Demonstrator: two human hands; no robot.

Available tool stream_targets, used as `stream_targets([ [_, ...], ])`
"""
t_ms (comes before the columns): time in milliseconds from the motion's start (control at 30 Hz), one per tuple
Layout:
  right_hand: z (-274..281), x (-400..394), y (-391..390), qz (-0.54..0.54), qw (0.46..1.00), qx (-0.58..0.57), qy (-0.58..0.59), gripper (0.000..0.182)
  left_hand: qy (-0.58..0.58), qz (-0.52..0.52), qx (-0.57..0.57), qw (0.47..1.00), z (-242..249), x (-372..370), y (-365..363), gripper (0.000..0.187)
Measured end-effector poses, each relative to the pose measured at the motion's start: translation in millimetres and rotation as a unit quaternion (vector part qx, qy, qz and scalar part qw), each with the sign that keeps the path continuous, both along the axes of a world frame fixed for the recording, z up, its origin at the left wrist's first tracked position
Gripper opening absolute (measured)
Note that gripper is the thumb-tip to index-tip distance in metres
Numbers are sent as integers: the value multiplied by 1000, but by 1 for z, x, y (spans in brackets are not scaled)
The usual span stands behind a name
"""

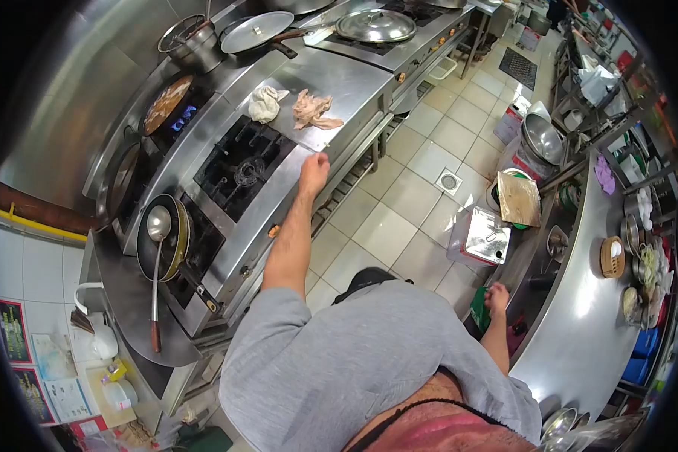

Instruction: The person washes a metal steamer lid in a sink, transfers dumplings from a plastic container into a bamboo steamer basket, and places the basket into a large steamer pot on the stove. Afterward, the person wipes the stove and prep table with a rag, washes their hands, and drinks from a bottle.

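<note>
My left hand (314,173) hangs loosely closed beside the front edge of the steel stove (279,175), with nothing visible in it. Close to it on the stove top lie a white cloth (266,103) and a pinkish cloth (314,110), both crumpled. My right hand (496,298) is low at my side near the steel counter (572,331), fingers curled, and I see nothing in it. A dark wok (175,260) sits on the near burner, and a ladle (157,264) with a wooden handle rests across it.
A blue flame (185,118) burns beside a pan of brownish food (166,104). A lidded pan (375,26) is farther along. A square metal tin (484,235) and a large metal bowl (542,139) stand along the right side of the tiled floor (388,188), which has a drain (449,181).
</note>
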State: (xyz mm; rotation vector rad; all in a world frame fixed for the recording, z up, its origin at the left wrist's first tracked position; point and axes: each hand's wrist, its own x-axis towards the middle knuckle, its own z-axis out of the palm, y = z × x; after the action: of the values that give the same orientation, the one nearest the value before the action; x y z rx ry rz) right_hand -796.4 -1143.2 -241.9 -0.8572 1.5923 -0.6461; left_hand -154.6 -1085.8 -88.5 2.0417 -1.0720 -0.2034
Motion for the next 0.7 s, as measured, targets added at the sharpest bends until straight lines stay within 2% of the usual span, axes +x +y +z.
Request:
stream_targets([
  [100,32,20,-45,-27,999,-31,-7,30,-43,21,-8,999,17,24,-47,20],
  [200,23,27,-46,-6,999,-38,7,29,-92,29,-13,995,27,49,-78,31],
  [267,-9,23,-27,-20,999,-3,34,27,-140,33,11,990,34,68,-105,48],
  [300,-34,19,-10,-11,1000,-13,22,21,-146,39,32,988,14,93,-121,52],
  [333,-33,27,14,-43,999,25,7,15,-116,30,58,991,14,103,-131,58],
  [367,-50,22,30,-33,994,107,-7,18,-178,13,65,982,2,120,-143,64],
  [400,-61,21,48,54,993,90,50,18,-191,27,79,978,11,119,-149,70],
  [433,-70,20,57,40,995,84,48,18,-192,54,112,974,10,122,-157,73],
  [533,-106,10,97,124,980,-11,155,21,-252,-34,248,935,22,123,-162,62],
  [567,-111,13,117,143,970,-35,192,22,-275,8,255,927,13,114,-155,55],
  [600,-109,16,117,168,963,-21,210,20,-301,-20,249,920,8,113,-152,49],
  [633,-107,18,116,194,954,-8,228,22,-313,-48,156,936,0,107,-143,45],
  [667,-86,31,109,202,955,8,216,23,-281,-72,130,948,3,95,-135,45],
  [700,-84,44,101,44,973,92,207,23,-267,-118,107,950,-7,97,-127,44],
])
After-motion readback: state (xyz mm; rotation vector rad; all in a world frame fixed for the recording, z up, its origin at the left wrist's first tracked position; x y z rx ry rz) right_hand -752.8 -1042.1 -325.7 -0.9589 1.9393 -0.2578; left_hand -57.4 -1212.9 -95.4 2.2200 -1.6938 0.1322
